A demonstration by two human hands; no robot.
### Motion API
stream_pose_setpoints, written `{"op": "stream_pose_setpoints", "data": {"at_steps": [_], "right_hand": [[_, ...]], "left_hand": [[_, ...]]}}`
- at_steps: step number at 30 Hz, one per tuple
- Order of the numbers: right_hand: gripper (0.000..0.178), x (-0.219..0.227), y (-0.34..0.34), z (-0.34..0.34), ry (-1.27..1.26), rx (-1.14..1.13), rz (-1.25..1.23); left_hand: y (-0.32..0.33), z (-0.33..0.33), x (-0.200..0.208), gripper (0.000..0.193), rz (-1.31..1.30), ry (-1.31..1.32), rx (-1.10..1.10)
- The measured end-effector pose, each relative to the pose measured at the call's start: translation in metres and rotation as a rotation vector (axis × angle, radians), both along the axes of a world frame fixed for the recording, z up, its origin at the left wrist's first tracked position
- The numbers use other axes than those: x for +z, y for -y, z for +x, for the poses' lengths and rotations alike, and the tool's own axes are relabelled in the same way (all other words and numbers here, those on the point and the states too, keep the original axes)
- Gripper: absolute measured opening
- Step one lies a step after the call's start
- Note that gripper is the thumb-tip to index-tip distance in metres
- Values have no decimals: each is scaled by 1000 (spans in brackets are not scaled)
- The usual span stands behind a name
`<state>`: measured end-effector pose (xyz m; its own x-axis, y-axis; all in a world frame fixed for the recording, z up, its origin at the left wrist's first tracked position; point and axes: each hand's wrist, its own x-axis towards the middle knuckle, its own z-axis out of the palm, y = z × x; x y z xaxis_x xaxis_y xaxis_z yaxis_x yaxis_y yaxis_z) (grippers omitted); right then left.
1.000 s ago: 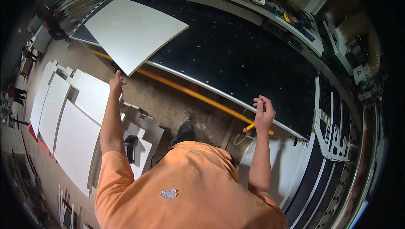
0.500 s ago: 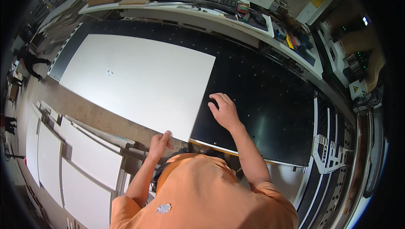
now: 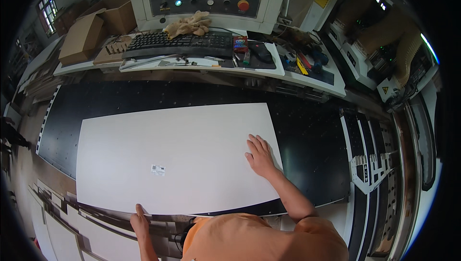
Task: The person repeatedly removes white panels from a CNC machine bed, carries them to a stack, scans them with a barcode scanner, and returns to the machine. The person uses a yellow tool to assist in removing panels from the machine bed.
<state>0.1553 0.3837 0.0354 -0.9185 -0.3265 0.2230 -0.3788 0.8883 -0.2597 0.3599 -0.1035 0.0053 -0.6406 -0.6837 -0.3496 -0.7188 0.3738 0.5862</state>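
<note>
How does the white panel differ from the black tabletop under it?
Colour: the white panel is pale, the black tabletop dark.
Size: the white panel is shorter; the black tabletop reaches past both its ends.
Surface: the white panel is plain apart from a small label, while the black tabletop is dotted with small spots.
Shared: both are flat and longer than they are deep.

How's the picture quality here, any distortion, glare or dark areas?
Head view: the white panel has bowed edges and the picture's corners are black; head view again: a light strip glares at the right, while the machinery near it looks dim.
</note>
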Motion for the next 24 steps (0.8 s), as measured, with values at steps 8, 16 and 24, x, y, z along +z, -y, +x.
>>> {"op": "stream_pose_setpoints", "data": {"at_steps": [8,16,24], "right_hand": [[57,15,-41,-16,152,150,121],[34,129,-37,-122,-257,175,-243],[53,172,-13,-285,-229,-346,-113]], "left_hand": [[-19,-103,57,84,-624,271,-737],[-69,-206,120,65,-769,339,-1306],[-275,-469,219,37,-539,-977,-1043]]}}
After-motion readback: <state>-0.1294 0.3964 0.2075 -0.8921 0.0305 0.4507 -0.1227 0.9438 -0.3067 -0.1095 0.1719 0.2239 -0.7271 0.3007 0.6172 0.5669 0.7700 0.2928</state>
